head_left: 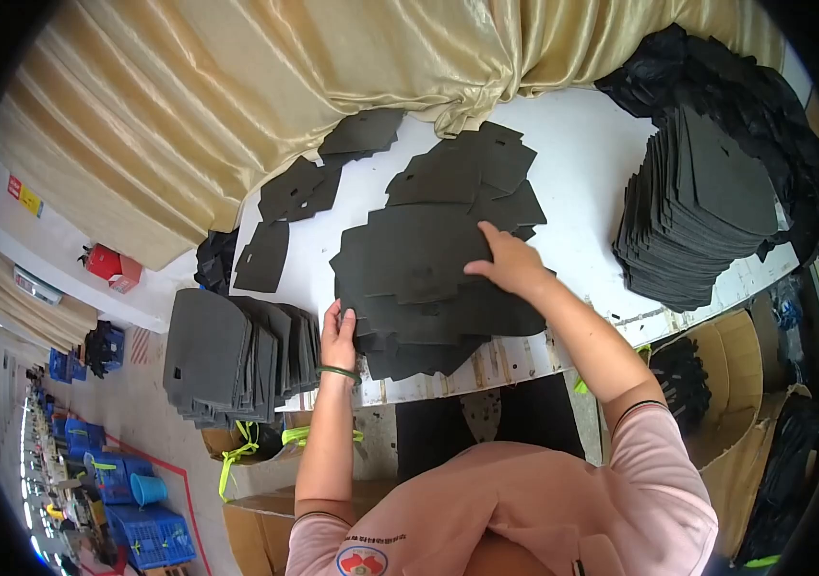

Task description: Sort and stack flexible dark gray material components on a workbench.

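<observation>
A spread pile of flat dark-grey foam sheets (pixel 409 264) with small slots and notched edges lies in front of me on the white table (pixel 582 192). At the pile's left edge is my left hand (pixel 338 336), fingers stretched upward and thumb apart, touching the sheets' side. My right hand (pixel 513 261) rests on the right part of the pile, its thumb and forefinger spread over the top sheets. Neither hand visibly grips a sheet. Beyond the hands, more overlapping sheets (pixel 467 168) lie toward the back of the table.
A tall stack of grey sheets (pixel 692 211) stands right, beside black plastic bags (pixel 716 72). Another stack (pixel 227 355) stands at the left corner. Loose sheets (pixel 299 187) lie at the back left. A beige curtain (pixel 265 77) hangs behind. Cardboard boxes (pixel 731 384) stand below right.
</observation>
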A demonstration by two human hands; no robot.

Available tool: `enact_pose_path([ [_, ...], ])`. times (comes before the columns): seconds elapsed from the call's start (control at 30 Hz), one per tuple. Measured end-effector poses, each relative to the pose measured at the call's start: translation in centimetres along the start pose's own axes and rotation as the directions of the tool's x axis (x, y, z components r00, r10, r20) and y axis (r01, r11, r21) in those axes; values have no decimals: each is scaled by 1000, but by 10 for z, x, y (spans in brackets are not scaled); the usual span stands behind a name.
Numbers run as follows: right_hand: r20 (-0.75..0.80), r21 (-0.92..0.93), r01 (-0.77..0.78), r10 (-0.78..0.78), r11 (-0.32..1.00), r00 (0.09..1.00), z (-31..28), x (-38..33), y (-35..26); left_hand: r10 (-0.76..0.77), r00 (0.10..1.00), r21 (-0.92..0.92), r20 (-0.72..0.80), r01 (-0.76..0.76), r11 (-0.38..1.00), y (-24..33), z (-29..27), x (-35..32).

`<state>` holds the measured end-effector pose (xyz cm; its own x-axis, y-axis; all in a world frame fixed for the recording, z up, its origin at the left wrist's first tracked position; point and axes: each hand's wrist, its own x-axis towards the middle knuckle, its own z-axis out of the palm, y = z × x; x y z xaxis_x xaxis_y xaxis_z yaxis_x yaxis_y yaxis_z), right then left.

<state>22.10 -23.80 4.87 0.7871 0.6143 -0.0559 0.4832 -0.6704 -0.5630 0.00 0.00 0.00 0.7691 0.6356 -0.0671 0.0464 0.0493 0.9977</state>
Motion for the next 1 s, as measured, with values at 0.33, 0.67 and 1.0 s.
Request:
enact_pose_path([
  [0.33, -223, -115, 534, -545, 838, 808, 53, -55, -44, 69, 990, -37, -119, -74, 997, -11, 16, -12],
  [0.67, -236, 10, 263, -253, 965, 938, 42, -24, -14, 89, 990, -5, -106, -90, 996, -50, 6, -6],
  [1.0, -253, 397, 226, -131, 890, 959, 49, -26, -16, 105, 992, -50, -77, -109, 993, -38, 7, -19],
])
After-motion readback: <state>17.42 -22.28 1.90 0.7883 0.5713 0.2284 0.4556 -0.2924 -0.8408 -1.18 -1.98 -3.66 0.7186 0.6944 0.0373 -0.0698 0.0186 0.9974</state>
